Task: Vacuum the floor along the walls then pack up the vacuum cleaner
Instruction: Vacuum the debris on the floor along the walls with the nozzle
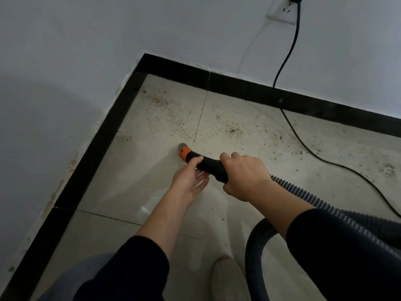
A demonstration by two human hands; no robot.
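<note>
The right hand (243, 172) grips the black tube of the vacuum nozzle (211, 165) with its fingers wrapped fully around it. The left hand (188, 179) only supports the front part: the thumb lies on top, the fingers are almost straight below. The long axis of the nozzle points away from the person and to the left, its grey mouth low at the floor (134, 192). The brown dirt (173, 118) lies beyond the mouth, toward the black skirting (238, 85), so the next push should probably go forward
</note>
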